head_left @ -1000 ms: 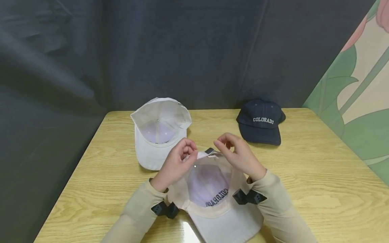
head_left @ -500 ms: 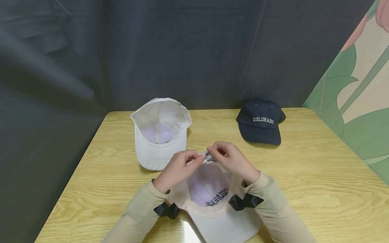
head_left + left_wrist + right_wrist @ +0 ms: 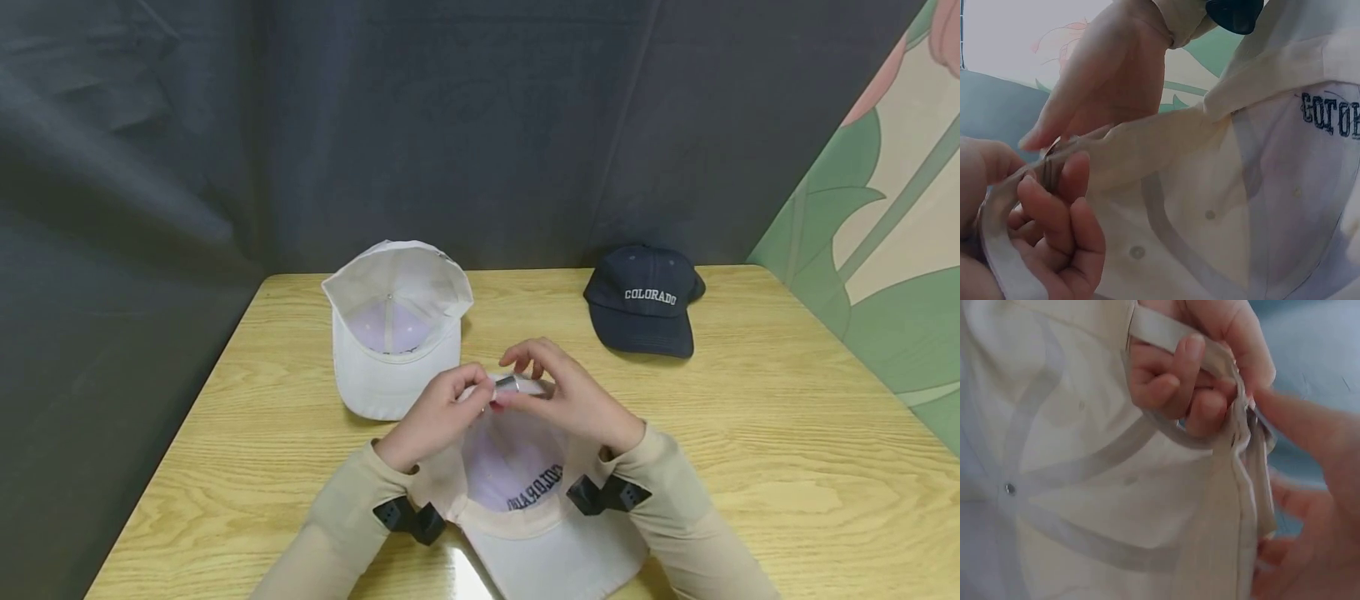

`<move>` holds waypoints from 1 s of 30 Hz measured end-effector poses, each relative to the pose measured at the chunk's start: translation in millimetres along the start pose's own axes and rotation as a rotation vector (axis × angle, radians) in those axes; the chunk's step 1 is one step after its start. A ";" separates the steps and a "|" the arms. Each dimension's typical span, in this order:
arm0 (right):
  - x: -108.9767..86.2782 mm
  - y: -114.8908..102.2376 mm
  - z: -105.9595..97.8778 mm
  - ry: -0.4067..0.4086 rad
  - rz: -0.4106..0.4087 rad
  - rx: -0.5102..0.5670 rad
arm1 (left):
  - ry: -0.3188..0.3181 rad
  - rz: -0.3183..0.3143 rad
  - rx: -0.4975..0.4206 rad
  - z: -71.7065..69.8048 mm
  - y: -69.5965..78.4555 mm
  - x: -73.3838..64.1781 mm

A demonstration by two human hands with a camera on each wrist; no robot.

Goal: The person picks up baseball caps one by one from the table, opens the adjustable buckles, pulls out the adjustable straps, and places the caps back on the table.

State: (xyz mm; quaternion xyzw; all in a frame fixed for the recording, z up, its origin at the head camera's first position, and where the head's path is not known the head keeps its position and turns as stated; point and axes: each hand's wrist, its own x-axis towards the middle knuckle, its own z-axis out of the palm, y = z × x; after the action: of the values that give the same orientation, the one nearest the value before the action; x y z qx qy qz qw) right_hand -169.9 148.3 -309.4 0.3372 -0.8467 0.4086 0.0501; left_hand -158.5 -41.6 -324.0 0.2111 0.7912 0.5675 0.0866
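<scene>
A cream baseball cap (image 3: 555,546) lies with its hollow side up in front of me, showing mirrored COLORADO stitching inside. At its back edge is an adjustment strap (image 3: 1166,328) with a metal buckle (image 3: 507,384). My left hand (image 3: 438,412) pinches the strap just left of the buckle, its fingers curled round the band in the left wrist view. From the other side, my right hand (image 3: 577,400) holds the band at the buckle, thumb on the inner side and fingers arched over the outer side. The right fingertips are partly hidden behind the band in the right wrist view.
A white cap (image 3: 393,375), hollow side up, sits behind my left hand. A navy COLORADO cap (image 3: 641,304) stands upright at the back right. The wooden table (image 3: 787,417) ends at a dark curtain (image 3: 480,133). A floral panel (image 3: 892,225) stands on the right.
Both hands have come down and closer together at the strap. My right hand's fingers have spread around the buckle after pinching near it. The two other caps have not moved.
</scene>
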 end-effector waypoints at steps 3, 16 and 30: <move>-0.3 1.0 0.2 0.005 -0.127 -0.020 | -0.031 0.009 -0.019 -1.3 0.6 -0.6; -2.5 0.5 -7.0 -0.086 -0.064 0.068 | -0.072 0.071 0.026 -5.7 3.0 -2.3; -3.5 6.3 -16.6 -0.082 -0.069 0.021 | -0.039 0.042 0.016 -10.3 5.8 -2.5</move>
State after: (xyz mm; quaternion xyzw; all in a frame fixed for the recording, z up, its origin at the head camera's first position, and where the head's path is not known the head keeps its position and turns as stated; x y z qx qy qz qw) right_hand -174.2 164.9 -303.8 0.3829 -0.8315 0.4016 0.0259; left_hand -158.8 -50.0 -315.3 0.2394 0.7893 0.5585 0.0885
